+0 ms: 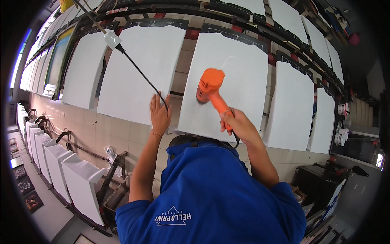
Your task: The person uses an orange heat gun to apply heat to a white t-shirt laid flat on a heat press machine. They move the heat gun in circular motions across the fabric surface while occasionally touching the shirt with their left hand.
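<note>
Far left, beside you: a framed panel (60, 59) leaning among white boards, and a lower rack of boards (53, 156) near your left elbow. Your left arm reaches up from the lower edge, elbow a bit out, forearm nearly straight ahead, bracelet (156, 134) at the wrist. Your left hand (161, 113) lies back up at the near right corner of the left board (138, 69), fingers straight, thumb spread off to the right. A black cord (140, 72) runs from a white plug (112, 39) down to your thumb; can't tell if it passes over or under, or is pinched.

Next, the heat gun (219, 103), orange, over the right board (239, 85), head away from you, dark nozzle angled down at the board's left half. Can't tell if the nozzle touches.

Your right hand (239, 124) is clamped around the lower handle, fingers curled. Your right elbow is bent outward, forearm slanting up and left. Both hands are well apart, over neighbouring boards. Far right: more white boards, then a black box (315, 181) lower down.
</note>
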A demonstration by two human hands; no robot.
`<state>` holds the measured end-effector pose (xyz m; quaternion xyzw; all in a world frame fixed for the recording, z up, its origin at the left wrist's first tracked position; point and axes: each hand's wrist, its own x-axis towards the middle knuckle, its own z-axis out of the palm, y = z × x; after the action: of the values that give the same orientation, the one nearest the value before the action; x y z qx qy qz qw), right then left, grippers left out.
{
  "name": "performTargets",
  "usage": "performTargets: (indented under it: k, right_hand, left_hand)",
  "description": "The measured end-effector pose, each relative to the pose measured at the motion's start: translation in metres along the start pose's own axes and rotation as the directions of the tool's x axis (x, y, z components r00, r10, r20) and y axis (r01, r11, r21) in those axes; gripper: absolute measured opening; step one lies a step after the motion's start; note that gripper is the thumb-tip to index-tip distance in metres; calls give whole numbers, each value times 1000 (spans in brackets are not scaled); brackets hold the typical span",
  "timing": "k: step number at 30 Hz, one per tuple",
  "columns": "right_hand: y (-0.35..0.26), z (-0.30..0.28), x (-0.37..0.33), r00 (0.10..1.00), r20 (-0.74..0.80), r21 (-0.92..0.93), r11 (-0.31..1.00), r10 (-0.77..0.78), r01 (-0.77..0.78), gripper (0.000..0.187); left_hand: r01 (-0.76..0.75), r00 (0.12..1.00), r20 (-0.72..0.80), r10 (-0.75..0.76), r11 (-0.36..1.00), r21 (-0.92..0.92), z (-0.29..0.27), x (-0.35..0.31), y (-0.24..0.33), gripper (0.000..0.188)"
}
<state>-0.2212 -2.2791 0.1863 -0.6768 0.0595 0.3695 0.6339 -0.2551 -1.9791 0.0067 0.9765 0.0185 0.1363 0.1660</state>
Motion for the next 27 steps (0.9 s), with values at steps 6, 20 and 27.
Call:
performTargets:
  k: [6, 20, 27]
  right_hand:
    - [-4, -6, 4, 998, -57, -56, 998, -23, 19, 32]
    - [3, -22, -20, 997, -76, -78, 996, 32, -38, 33]
    - [6, -39, -41, 995, -46, -91, 991, 93, -97, 32]
  left_hand:
    - [43, 997, 64, -47, 996, 75, 11, 3, -3, 56]
    - [58, 998, 11, -57, 998, -31, 6, -8, -1, 45]
    - [117, 988, 129, -80, 942, -313, -24, -45, 16, 19]
